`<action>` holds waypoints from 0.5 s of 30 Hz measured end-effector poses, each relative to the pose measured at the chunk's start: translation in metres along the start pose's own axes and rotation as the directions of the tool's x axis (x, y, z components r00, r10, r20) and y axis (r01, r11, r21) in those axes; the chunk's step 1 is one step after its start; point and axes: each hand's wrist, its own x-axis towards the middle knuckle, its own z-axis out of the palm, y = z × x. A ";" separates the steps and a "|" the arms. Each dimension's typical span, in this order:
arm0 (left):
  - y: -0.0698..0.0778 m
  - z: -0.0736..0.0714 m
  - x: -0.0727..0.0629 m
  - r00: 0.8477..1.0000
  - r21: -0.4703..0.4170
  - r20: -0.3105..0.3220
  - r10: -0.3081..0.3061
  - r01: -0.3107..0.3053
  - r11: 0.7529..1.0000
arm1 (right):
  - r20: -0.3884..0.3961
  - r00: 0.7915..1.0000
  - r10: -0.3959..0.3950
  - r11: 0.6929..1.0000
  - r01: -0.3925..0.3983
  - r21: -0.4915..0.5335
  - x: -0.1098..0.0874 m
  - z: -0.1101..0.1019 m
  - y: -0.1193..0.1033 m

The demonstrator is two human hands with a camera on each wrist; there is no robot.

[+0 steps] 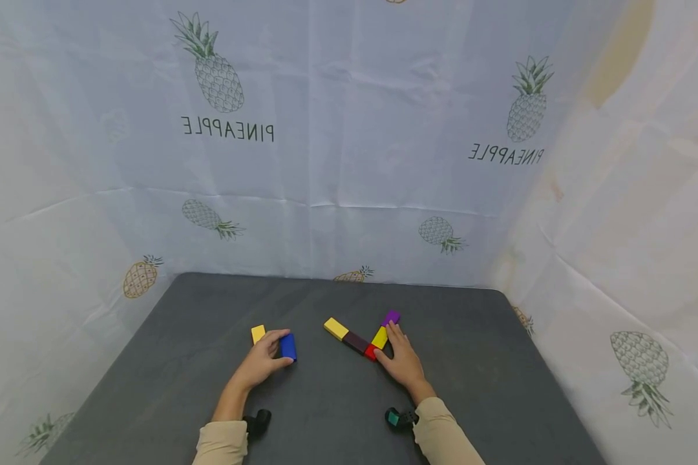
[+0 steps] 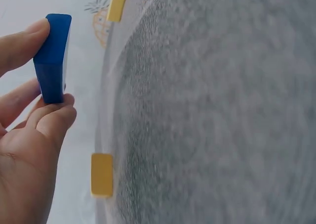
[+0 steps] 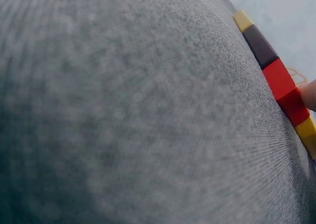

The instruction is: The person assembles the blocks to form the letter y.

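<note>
My left hand pinches a blue block between thumb and fingers; in the left wrist view it appears raised off the table. Just beyond that hand is a yellow block, partly hidden by it. A V-shaped row of blocks lies to the right: pale yellow, dark brown, red, bright yellow and purple. With fingers fairly straight, my right hand touches this row, thumb at the red block and fingertips by the purple end. Only one fingertip shows in the right wrist view.
The dark grey table has rounded far corners. A white curtain printed with pineapples hangs behind it and along both sides. Black devices are strapped at the left wrist and right wrist.
</note>
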 end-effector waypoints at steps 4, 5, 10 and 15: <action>0.001 0.005 0.003 1.000 -0.020 0.009 -0.003 0.003 1.000 | 0.006 1.000 0.002 1.000 -0.002 -0.005 0.000 0.000 0.000; 0.001 0.006 0.004 1.000 -0.023 0.011 -0.001 0.001 1.000 | 0.021 1.000 0.019 1.000 -0.019 0.008 0.001 -0.001 -0.001; 0.003 0.010 0.007 0.999 -0.027 0.037 0.024 -0.023 0.999 | 0.067 0.996 0.062 0.998 -0.062 -0.009 0.004 -0.002 -0.002; 0.007 0.017 0.012 0.997 -0.033 0.062 0.043 -0.041 0.999 | 0.072 0.995 0.065 0.998 -0.064 -0.021 0.004 -0.002 -0.002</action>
